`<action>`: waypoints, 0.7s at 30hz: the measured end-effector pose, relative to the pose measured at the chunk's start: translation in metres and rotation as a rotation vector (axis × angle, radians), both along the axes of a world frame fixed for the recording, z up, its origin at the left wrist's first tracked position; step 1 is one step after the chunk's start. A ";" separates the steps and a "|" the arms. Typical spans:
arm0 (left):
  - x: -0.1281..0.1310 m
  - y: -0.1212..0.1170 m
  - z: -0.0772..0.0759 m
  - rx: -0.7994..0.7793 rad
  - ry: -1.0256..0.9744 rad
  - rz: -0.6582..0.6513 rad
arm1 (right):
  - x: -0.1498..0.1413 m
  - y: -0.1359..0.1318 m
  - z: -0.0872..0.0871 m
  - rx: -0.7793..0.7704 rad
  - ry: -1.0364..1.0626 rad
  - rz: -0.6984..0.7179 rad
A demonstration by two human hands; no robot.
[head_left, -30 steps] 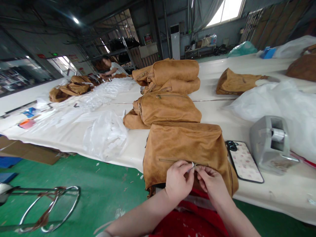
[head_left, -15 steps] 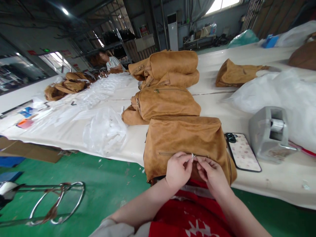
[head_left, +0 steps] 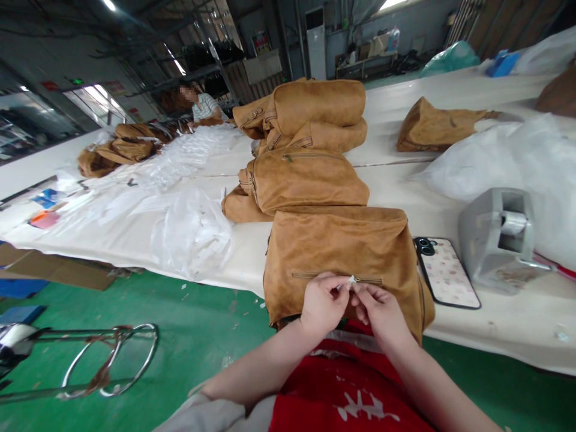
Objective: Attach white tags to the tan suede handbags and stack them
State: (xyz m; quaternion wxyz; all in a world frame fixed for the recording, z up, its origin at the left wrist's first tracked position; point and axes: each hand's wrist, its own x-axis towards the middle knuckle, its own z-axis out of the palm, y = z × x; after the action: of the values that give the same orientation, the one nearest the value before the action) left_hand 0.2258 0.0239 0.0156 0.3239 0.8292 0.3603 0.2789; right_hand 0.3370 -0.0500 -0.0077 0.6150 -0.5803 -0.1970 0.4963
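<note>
A tan leather bag (head_left: 337, 240) lies at the table's front edge, its zipper (head_left: 371, 281) facing up. Over that zipper, my left hand (head_left: 324, 303) pinches a small white piece (head_left: 351, 280), thumb against forefinger. My right hand (head_left: 377, 306) is closed in a pinch at the same white piece, its fingertips meeting those of the left. The piece sits by the zipper's pull; whether it is paper or tape I cannot tell. My fingers hide most of the pull.
More tan bags (head_left: 310, 180) are piled behind. On the right are a phone (head_left: 450, 276), a grey tape dispenser (head_left: 483, 240) and clear plastic (head_left: 486, 159). Plastic bags (head_left: 193, 231) lie left on the white table (head_left: 517, 336). A person (head_left: 207, 108) is at the far left. A metal stool (head_left: 110, 360) stands below.
Both hands stay pinched at the zipper, with only slight finger movement around the white piece. The camera view has shifted a little.
</note>
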 end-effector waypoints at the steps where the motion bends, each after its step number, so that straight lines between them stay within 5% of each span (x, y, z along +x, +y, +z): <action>1: -0.003 0.000 -0.002 0.102 0.036 -0.030 | 0.000 0.000 -0.002 0.004 0.012 -0.006; 6: -0.022 0.007 -0.017 0.642 0.272 -0.311 | 0.002 0.000 -0.007 -0.006 0.064 -0.005; 12: -0.032 0.016 -0.021 0.812 0.311 -0.457 | 0.005 -0.001 -0.006 0.019 0.093 0.032; 14: -0.028 0.013 -0.016 0.709 0.263 -0.433 | 0.005 -0.001 -0.007 0.006 0.071 0.029; 19: -0.011 0.002 0.003 -0.036 0.101 -0.109 | 0.003 0.000 -0.011 -0.009 -0.011 0.038; 21: -0.005 0.001 0.009 -0.215 0.067 -0.092 | 0.000 0.001 -0.011 -0.017 -0.058 0.050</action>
State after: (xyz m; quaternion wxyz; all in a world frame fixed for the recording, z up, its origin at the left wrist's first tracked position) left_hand 0.2210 0.0247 0.0245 0.4112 0.8142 0.3603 0.1955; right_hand 0.3370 -0.0487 -0.0182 0.5916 -0.5943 -0.2250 0.4963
